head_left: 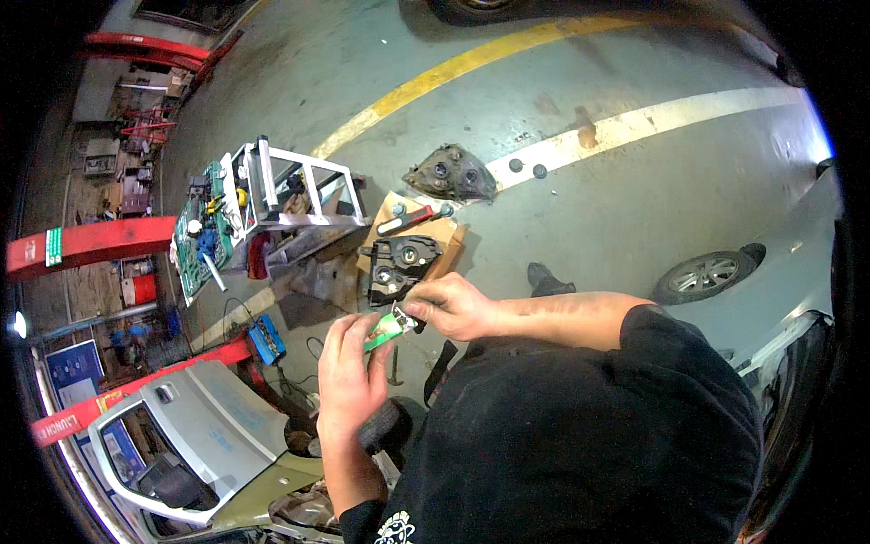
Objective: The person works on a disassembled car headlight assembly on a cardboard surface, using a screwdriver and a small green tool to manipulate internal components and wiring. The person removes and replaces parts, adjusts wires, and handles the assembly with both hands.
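A small green-and-white box (384, 332) is held in front of my chest. My left hand (352, 361) is closed round its green end, thumb on the near side. My right hand (451, 306) pinches the white far end, where a flap seems to stand up; what lies inside is hidden. Just beyond my hands a black headlight housing (403, 263) rests on a cardboard box (450, 240). A red-and-black hand tool (405, 220) lies on the cardboard behind it. Farther off, a second, dusty headlight unit (450, 172) sits on the floor.
An aluminium stepladder (304, 186) and a green tray of tools (207, 222) stand to the left. A blue case (266, 339), loose cables and a silver car door (204, 435) are at lower left. Round black caps (517, 166) lie on the floor; a car wheel (707, 275) is at right.
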